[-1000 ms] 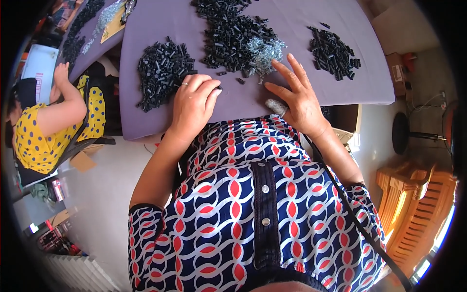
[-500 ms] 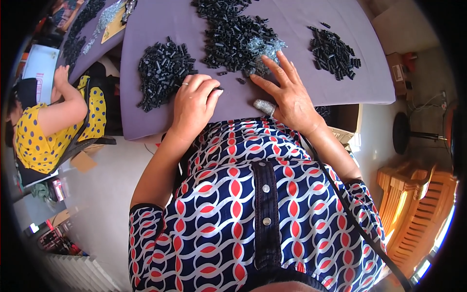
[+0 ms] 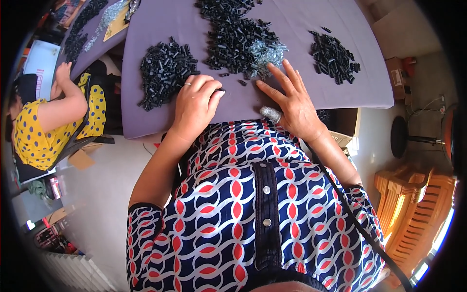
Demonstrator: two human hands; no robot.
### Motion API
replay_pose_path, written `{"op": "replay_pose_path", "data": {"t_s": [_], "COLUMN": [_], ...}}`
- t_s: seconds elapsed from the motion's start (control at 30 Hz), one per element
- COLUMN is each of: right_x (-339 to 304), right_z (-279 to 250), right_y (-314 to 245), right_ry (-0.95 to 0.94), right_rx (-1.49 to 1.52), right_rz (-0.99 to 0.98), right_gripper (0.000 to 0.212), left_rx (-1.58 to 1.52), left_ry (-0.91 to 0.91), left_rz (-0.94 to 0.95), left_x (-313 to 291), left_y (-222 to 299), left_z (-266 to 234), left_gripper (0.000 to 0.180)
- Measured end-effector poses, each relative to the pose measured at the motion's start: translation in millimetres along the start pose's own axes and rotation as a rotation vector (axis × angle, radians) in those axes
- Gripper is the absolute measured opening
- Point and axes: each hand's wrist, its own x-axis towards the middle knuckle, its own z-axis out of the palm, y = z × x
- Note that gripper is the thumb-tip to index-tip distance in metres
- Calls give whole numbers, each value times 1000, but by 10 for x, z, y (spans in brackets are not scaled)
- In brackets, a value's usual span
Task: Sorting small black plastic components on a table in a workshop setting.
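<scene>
My left hand (image 3: pixel 194 104) is closed by the near edge of the purple-covered table (image 3: pixel 287 14), with thumb and forefinger pinching a small black plastic piece (image 3: pixel 222 90). Just beyond it lies a heap of short black tubular pieces (image 3: pixel 168 68). My right hand (image 3: pixel 297 107) has its fingers spread over the cloth, its thumb wrapped in shiny silvery tape (image 3: pixel 270 114). Its fingertips are beside a small pile of clear pieces (image 3: pixel 267 52), which rests against the larger middle heap of black pieces (image 3: pixel 231 46). Between my hands a loose black piece (image 3: pixel 242 82) lies on the cloth.
Another heap of black pieces (image 3: pixel 334 58) lies on the right side of the table. A person in yellow dotted clothing (image 3: pixel 39 129) sits at the left by a second table. On the right are a wooden bench (image 3: pixel 413 209) and a cardboard box (image 3: pixel 399 78).
My right hand has drawn slightly right and back from the clear pieces, fingers still spread. My left hand keeps its pinch, and the black piece in it shows more plainly.
</scene>
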Motion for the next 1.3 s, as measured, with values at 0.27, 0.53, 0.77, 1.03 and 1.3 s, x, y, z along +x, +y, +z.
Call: {"op": "replay_pose_path", "data": {"t_s": [0.27,0.53,0.77,1.03,1.3], "right_x": [194,209,107,115,94], "right_z": [50,-89,-8,-55,8], "right_y": [-4,0,25,-21,-9], "right_ry": [19,116,22,103,64], "right_rx": [-61,37,-4,139,96], "right_rz": [-24,-25,-19,-17,-13], "right_gripper": [58,55,53,58,58], "left_rx": [-5,-17,-12,-4,0], "left_ry": [2,1,1,-7,7], "left_rz": [-8,3,-2,-1,7], "left_x": [2,3,5,0,-1], "left_y": [9,-3,-7,-7,-5], "left_z": [9,2,17,19,16], "left_gripper": [13,13,12,14,14]}}
